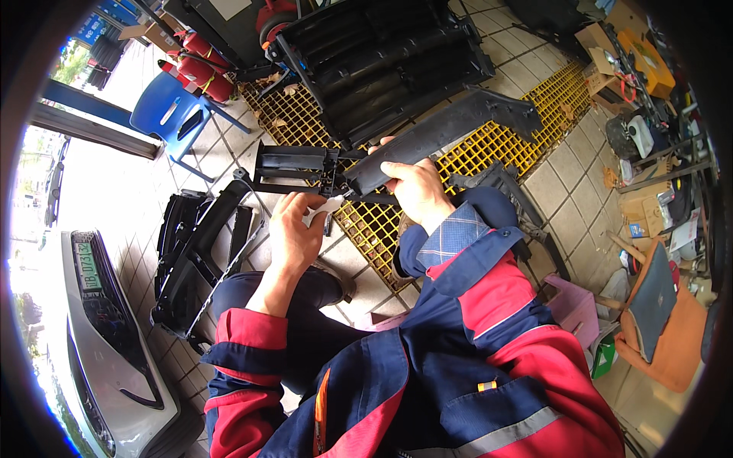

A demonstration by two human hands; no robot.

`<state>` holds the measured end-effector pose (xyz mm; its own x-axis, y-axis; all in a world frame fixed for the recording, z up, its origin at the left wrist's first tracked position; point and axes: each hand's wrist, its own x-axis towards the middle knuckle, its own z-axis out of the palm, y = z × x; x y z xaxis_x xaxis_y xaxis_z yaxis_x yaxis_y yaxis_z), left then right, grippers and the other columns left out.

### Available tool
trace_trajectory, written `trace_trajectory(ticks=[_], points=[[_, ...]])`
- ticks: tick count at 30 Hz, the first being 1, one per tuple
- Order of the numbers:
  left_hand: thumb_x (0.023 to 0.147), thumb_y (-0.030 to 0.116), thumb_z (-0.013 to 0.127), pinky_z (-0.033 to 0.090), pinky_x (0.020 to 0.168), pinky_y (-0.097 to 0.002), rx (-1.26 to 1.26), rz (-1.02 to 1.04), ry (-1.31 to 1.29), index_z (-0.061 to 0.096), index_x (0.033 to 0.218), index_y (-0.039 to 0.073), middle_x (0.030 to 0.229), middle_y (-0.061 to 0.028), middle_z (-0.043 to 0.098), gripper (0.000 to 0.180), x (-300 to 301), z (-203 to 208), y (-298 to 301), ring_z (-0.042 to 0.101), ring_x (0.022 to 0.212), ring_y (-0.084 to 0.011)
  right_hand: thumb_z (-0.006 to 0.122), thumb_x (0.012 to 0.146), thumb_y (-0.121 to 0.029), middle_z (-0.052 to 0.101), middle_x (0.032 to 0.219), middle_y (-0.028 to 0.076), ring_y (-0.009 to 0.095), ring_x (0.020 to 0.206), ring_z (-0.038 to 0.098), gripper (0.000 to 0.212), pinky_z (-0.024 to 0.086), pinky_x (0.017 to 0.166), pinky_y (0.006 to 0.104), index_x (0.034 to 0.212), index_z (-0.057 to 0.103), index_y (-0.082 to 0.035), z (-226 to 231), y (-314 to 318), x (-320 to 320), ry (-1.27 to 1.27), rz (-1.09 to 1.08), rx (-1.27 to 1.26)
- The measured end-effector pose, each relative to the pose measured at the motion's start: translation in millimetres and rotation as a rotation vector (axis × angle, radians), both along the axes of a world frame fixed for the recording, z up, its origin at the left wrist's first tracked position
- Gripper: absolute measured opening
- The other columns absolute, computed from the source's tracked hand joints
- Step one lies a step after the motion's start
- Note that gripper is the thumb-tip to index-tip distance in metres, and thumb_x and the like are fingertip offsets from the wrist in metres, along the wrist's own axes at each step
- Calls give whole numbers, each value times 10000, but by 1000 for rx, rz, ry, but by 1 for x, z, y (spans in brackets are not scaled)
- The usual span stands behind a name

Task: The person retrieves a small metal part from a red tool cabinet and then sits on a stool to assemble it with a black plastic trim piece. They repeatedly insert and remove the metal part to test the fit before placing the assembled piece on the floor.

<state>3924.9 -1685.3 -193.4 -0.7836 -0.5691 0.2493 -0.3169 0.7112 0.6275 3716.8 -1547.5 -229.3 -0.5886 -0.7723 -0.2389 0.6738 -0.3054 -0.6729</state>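
My right hand [418, 191] grips a long black plastic panel [458, 126], thumb on top and fingers around its far edge. The panel slants up to the right over a yellow floor grating. At its left end it meets a black slatted plastic frame [289, 162]; whether the two are joined I cannot tell. Close below that meeting point, my left hand [296, 229] is closed in a pinch, thumb toward the fingers. A small whitish patch shows by its fingertips, too small to name.
Black plastic car parts [200, 256] lie on the tiles at left, near a silver car's front [114, 336]. A large black ribbed panel [382, 57] stands ahead. A blue chair [172, 111] and red fire extinguishers [205, 72] are far left. Boxes and an orange chair [657, 328] line the right.
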Motion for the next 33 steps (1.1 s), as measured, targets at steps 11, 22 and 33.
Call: trace_trajectory(ticks=[11, 22, 33], points=[[809, -19, 819, 558, 789, -370, -53, 19, 31, 770, 1005, 37, 924, -91, 724, 209, 0, 1, 0, 673, 822, -270, 657, 993, -20, 798, 1156, 50, 79, 800, 654, 282, 505, 674, 205, 1264, 715, -72, 2, 4, -1, 104, 18, 119], [825, -2, 792, 559, 830, -414, -35, 12, 6, 751, 1017, 47, 944, -105, 705, 202, -1, 1, 0, 666, 885, -307, 665, 982, -15, 804, 1161, 42, 70, 822, 668, 272, 513, 654, 200, 1237, 728, -86, 3, 3, 1, 121, 33, 124], [816, -17, 818, 560, 797, -375, -83, 18, 20, 774, 1000, 38, 928, -89, 726, 197, -2, 0, -1, 676, 827, -273, 663, 971, -2, 791, 1209, 67, 100, 909, 699, 324, 583, 703, 230, 1277, 726, -87, 2, 3, -1, 63, 81, 101]])
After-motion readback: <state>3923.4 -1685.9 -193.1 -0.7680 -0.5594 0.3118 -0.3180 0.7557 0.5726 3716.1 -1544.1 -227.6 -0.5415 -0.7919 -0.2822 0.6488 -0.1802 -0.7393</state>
